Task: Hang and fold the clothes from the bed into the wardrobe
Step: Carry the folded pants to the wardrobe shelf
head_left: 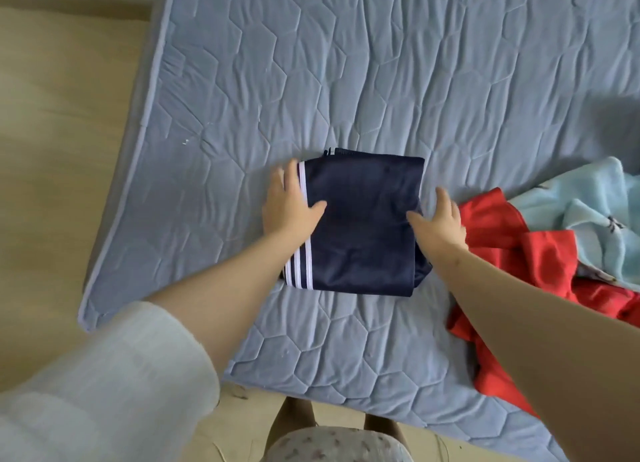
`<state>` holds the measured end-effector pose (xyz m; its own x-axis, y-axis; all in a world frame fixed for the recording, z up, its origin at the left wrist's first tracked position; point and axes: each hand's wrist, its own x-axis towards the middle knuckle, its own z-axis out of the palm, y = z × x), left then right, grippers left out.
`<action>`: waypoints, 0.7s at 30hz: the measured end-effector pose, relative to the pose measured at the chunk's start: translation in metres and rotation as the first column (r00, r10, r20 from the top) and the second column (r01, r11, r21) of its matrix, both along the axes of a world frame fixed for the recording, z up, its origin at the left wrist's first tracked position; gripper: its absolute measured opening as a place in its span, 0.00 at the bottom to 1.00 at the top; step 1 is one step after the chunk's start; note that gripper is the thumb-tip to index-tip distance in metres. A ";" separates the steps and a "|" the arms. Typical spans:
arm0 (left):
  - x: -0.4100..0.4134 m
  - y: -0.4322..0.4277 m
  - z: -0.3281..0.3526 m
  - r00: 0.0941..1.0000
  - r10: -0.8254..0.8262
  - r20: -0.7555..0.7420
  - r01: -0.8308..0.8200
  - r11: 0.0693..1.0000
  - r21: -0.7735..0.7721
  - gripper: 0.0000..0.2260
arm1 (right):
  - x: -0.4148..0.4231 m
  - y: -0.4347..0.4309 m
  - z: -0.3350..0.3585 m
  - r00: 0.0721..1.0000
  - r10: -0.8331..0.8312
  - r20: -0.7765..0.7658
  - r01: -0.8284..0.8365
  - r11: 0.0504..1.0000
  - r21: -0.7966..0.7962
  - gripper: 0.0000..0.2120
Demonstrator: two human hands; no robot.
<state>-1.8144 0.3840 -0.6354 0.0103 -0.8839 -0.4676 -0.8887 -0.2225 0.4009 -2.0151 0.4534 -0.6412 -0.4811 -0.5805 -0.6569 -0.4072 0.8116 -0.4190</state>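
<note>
A person presses a folded navy garment flat on the bed.

The blue quilted bed (381,63) fills most of the view, its near left corner closest to the person. Along the near edge to the right lies a crumpled red garment (491,226), with a pale blue fleece piece (595,198) touching its far side. The navy garment (363,226), folded into a rectangle with white stripes down its left side, sits toward the near left corner, just beside the red one. The left hand (289,205) lies flat across the striped edge, fingers straight. The right hand (441,219) rests spread wide at the opposite edge, thumb on the fabric.
</note>
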 end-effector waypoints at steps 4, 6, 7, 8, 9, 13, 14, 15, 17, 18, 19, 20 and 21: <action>0.010 0.015 -0.040 0.832 0.525 -0.179 -0.452 0.829 0.328 0.40 | 0.002 0.013 -0.036 0.950 -0.223 0.221 0.215 0.975 0.059 0.37; 0.015 0.015 -0.051 0.790 0.575 -0.213 -0.498 0.804 0.325 0.28 | 0.003 0.014 -0.047 0.925 -0.281 0.256 0.272 0.960 0.072 0.37; 0.017 0.014 -0.053 0.781 0.578 -0.237 -0.504 0.807 0.308 0.20 | 0.004 0.014 -0.051 0.930 -0.270 0.249 0.260 0.963 0.075 0.33; 0.017 0.013 -0.052 0.775 0.570 -0.273 -0.490 0.815 0.310 0.14 | 0.005 0.013 -0.053 0.942 -0.243 0.230 0.234 0.970 0.067 0.27; 0.017 0.011 -0.050 0.773 0.550 -0.316 -0.460 0.829 0.317 0.11 | 0.005 0.013 -0.054 0.953 -0.222 0.206 0.218 0.975 0.044 0.20; 0.014 -0.002 -0.039 0.768 0.404 -0.497 -0.338 0.915 0.221 0.11 | 0.004 0.016 -0.047 0.961 -0.247 0.124 0.266 0.948 -0.172 0.03; 0.012 -0.006 -0.039 0.778 0.380 -0.500 -0.336 0.924 0.181 0.10 | 0.003 0.015 -0.046 0.965 -0.242 0.097 0.257 0.945 -0.201 0.04; 0.010 -0.010 -0.041 0.809 0.362 -0.462 -0.337 0.931 0.139 0.10 | 0.002 0.012 -0.046 0.973 -0.223 0.054 0.229 0.954 -0.194 0.08; 0.009 -0.016 -0.052 0.910 0.324 -0.260 -0.309 0.946 0.098 0.23 | -0.002 0.006 -0.050 0.984 -0.179 -0.027 0.176 0.982 -0.070 0.21; 0.010 -0.017 -0.057 0.935 0.322 -0.150 -0.304 0.944 0.130 0.32 | -0.003 0.003 -0.052 0.982 -0.186 -0.020 0.186 0.982 -0.007 0.28; 0.011 -0.016 -0.062 0.939 0.330 -0.094 -0.309 0.933 0.187 0.37 | -0.004 -0.001 -0.056 0.978 -0.210 0.017 0.209 0.977 0.032 0.31; 0.012 -0.013 -0.067 0.937 0.342 -0.078 -0.314 0.917 0.245 0.39 | -0.006 -0.003 -0.061 0.970 -0.234 0.062 0.231 0.972 0.050 0.33; 0.014 -0.010 -0.072 0.929 0.359 -0.087 -0.320 0.901 0.293 0.38 | -0.007 -0.004 -0.068 0.965 -0.245 0.095 0.240 0.969 0.061 0.33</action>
<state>-1.8007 0.3738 -0.7071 0.2068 -0.6782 -0.7052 -0.6809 -0.6174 0.3940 -2.0218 0.4491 -0.7089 -0.5335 -0.4209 -0.7336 -0.1535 0.9012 -0.4054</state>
